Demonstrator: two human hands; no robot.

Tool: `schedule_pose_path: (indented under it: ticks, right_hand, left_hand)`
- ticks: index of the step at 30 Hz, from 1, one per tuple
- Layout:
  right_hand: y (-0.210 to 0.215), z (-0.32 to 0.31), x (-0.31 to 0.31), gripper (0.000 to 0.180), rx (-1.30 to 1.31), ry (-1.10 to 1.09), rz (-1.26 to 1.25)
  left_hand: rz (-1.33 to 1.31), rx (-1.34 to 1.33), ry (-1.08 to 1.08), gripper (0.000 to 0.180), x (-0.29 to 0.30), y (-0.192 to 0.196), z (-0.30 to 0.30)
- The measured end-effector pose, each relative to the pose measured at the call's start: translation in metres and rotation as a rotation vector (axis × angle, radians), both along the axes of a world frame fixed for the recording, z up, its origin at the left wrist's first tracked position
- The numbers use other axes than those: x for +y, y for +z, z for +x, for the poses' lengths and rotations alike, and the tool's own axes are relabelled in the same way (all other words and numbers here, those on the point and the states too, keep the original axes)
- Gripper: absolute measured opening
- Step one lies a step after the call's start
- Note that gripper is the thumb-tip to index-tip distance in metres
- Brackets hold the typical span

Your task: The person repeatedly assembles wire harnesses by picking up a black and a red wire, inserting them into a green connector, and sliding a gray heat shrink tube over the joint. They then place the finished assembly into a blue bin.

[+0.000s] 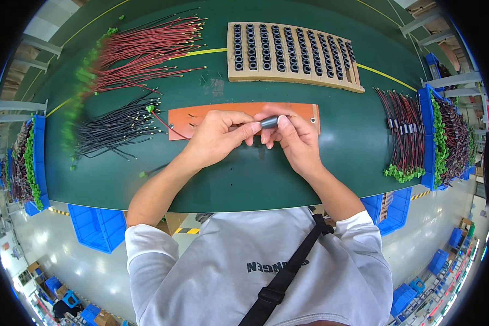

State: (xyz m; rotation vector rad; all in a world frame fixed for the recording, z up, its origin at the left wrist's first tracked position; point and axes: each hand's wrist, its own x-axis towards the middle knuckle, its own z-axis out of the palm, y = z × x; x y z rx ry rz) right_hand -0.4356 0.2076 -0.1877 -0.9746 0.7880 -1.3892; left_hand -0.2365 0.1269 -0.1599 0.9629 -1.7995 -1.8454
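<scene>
Black cylinder [269,122], one, pinched between two hands [218,137] [301,145]; one orange board [180,117] beneath, one tray [255,76].

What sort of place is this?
Looks like a factory floor, probably cable assembly: red wires and black wires on a green workbench, a tray of dark cylinders, and a blue bin stuffed with wire bundles.

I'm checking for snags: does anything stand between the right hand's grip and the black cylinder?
Nothing visible does: the right hand's grip is directly on the black cylinder, above the orange board.
</scene>
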Motion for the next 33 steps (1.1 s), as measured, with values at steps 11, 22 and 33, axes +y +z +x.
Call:
schedule_pose_path:
  ticks: [11, 22, 33]
  right_hand:
    - [0.002, -0.071, -0.027, 0.031, -0.376, -0.384, -0.007]
    - [-0.004, 0.032, -0.02, 0.04, -0.166, 0.109, 0.14]
    - [-0.002, 0.048, -0.032, 0.04, -0.019, 0.19, 0.164]
  left_hand:
    - [-0.561, -0.273, 0.083, 0.019, -0.033, 0.038, 0.055]
    - [-0.422, -0.214, -0.068, 0.016, -0.012, 0.024, 0.033]
    - [-0.219, -0.145, 0.062, 0.019, -0.013, 0.026, 0.067]
